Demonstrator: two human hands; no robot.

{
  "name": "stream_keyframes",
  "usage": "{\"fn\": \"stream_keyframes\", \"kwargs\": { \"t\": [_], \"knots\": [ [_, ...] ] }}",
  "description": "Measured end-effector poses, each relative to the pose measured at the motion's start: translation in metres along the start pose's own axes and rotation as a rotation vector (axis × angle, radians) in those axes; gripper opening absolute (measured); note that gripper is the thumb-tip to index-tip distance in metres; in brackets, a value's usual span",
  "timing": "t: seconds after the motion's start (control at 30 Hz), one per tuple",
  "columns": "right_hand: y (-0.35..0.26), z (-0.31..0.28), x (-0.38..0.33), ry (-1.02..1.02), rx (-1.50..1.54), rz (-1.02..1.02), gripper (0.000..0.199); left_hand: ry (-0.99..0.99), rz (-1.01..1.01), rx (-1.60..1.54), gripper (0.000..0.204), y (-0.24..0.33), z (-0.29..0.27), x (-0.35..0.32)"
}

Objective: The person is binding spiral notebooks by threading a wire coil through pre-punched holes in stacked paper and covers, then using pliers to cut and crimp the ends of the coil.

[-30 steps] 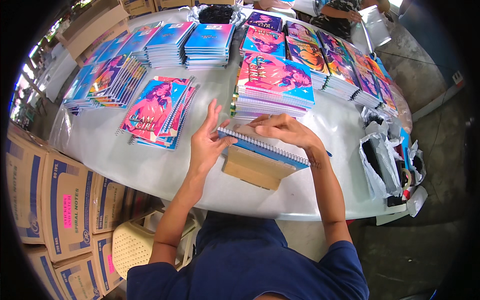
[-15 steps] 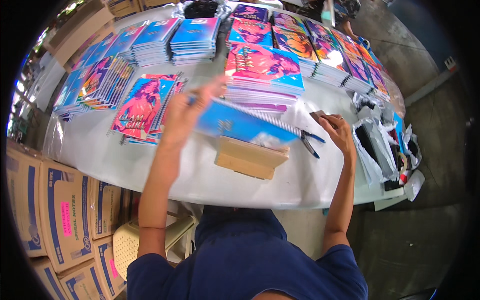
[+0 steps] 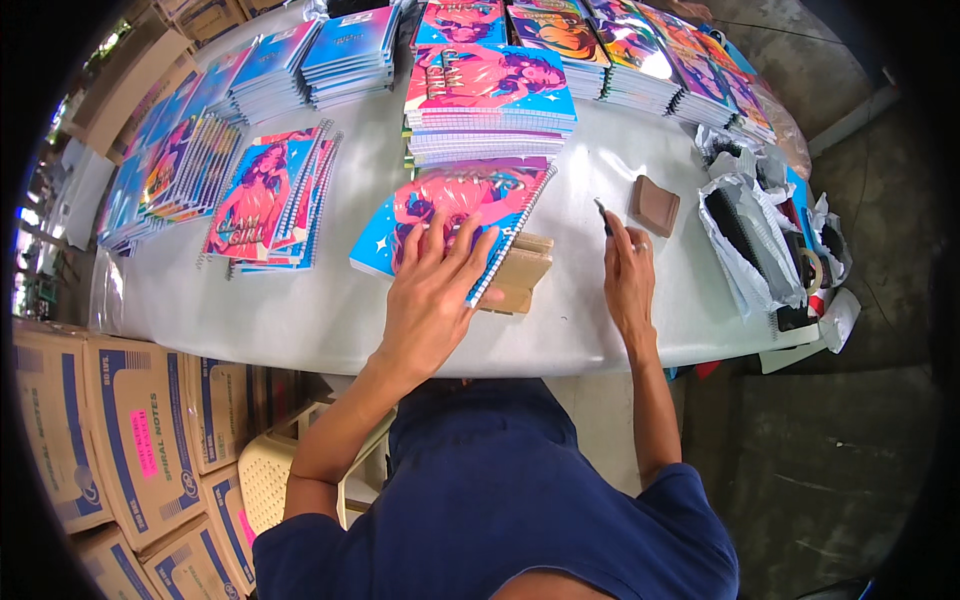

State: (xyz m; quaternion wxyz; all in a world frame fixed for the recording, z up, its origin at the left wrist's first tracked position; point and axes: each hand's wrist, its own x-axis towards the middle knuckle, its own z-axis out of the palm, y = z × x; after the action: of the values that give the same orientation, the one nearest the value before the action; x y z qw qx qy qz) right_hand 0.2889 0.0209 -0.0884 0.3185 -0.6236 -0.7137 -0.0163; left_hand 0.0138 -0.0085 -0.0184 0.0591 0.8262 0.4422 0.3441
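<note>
My left hand [image 3: 435, 285] lies over a spiral notebook [image 3: 405, 215], its fingers spread flat on the pink and blue cover. The notebook rests tilted on a tan cardboard block [image 3: 522, 278], with its wire spiral along the right edge. To the right, my right hand [image 3: 628, 275] is closed round the pliers [image 3: 604, 212]; only their slim dark end shows past the fingers. Just beyond that hand, a small brown block [image 3: 655, 205] lies on the table. A tall stack of similar notebooks [image 3: 490, 95] stands behind the notebook under my left hand.
A smaller notebook pile [image 3: 262, 200] lies at left on the white table [image 3: 350, 325]. More stacks [image 3: 350, 50] line the back. Torn grey plastic packaging [image 3: 745, 235] sits at the right edge. Cardboard cartons [image 3: 140, 430] and a cream plastic stool [image 3: 275, 480] stand below left.
The notebook has turned from its blue side to its pink cover and come down onto the cardboard block. My right hand has let go of the brown block and taken the pliers.
</note>
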Motion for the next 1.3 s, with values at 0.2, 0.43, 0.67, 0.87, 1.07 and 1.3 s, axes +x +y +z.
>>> {"fn": "stream_keyframes", "kwargs": {
  "t": [0.2, 0.43, 0.67, 0.87, 1.07, 1.3],
  "knots": [
    [-0.101, -0.054, -0.038, -0.06, 0.365, -0.27, 0.044, 0.023, 0.025, 0.179, 0.062, 0.007, 0.01, 0.001],
    [-0.105, -0.049, -0.034, -0.054, 0.299, -0.338, 0.042, 0.029, 0.011, 0.177, 0.071, 0.009, 0.012, 0.004],
    [-0.108, -0.073, 0.008, -0.775, 0.893, 0.106, 0.027, 0.08, 0.06, 0.216, 0.062, -0.003, 0.001, -0.007],
    [-0.064, -0.058, 0.047, -0.312, 0.607, 0.051, 0.025, 0.428, -0.086, -0.114, 0.06, -0.083, -0.093, 0.014],
    [0.033, 0.008, 0.063, -0.071, 0.138, -0.077, 0.021, 0.323, -0.148, 0.07, 0.06, -0.151, -0.158, 0.001],
    [0.012, 0.01, 0.167, 0.144, 0.472, 0.06, 0.033, -0.4, -0.466, 0.069, 0.083, -0.224, -0.144, -0.042]
  ]
}}
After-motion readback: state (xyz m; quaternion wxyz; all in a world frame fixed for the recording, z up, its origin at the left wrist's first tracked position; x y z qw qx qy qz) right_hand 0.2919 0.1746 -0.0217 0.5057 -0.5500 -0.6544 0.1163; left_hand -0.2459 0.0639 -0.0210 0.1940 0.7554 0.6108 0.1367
